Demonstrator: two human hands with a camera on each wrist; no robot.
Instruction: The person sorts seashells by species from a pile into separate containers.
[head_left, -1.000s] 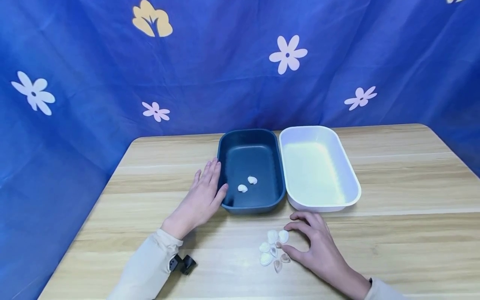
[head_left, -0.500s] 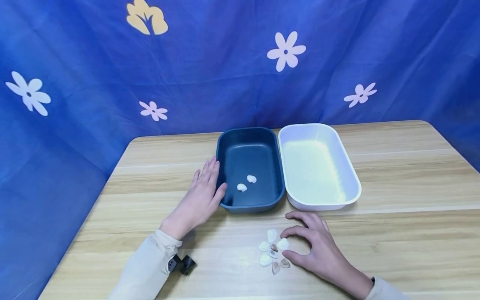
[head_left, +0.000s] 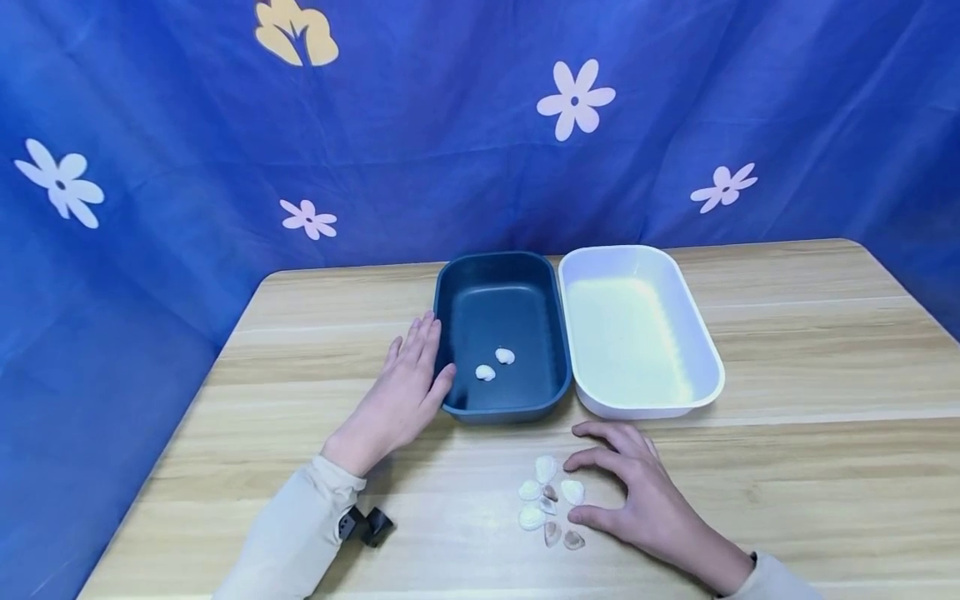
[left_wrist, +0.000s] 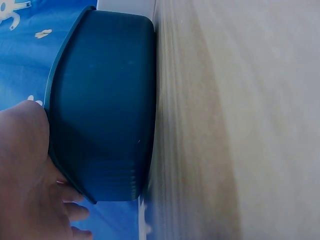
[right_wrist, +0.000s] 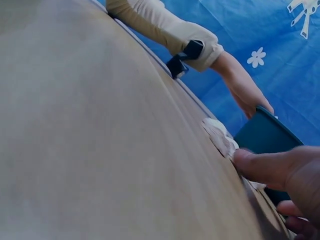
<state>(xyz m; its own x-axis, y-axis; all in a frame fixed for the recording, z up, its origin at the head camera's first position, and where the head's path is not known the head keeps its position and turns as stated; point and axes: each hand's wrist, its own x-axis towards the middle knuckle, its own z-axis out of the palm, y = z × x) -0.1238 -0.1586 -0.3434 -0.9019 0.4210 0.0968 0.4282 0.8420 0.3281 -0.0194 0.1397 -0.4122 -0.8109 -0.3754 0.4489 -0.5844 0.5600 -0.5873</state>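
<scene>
My left hand (head_left: 396, 392) rests with straight fingers along the left rim of the dark blue basin (head_left: 504, 415), its thumb lying over the edge. Two white seashells, one of them the nearer seashell (head_left: 485, 372), lie inside that basin. In front of the basins, several small seashells are spread on the table: white ones such as the ribbed seashell (head_left: 532, 517), and brownish ones such as the lower seashell (head_left: 573, 540). My right hand (head_left: 637, 487) is beside them, thumb and index finger apart on either side of a white seashell (head_left: 572, 492).
A white basin (head_left: 641, 412) stands directly right of the dark one. Both are on a light wood table (head_left: 810, 350), near its back edge. A blue curtain (head_left: 450, 142) with flower prints hangs behind. A small black device (head_left: 365, 527) sits at my left wrist.
The white seashell by my right fingertips has shifted toward me, away from the top of the cluster, and a brownish one has slid nearer too. My left hand stays at the rim.
</scene>
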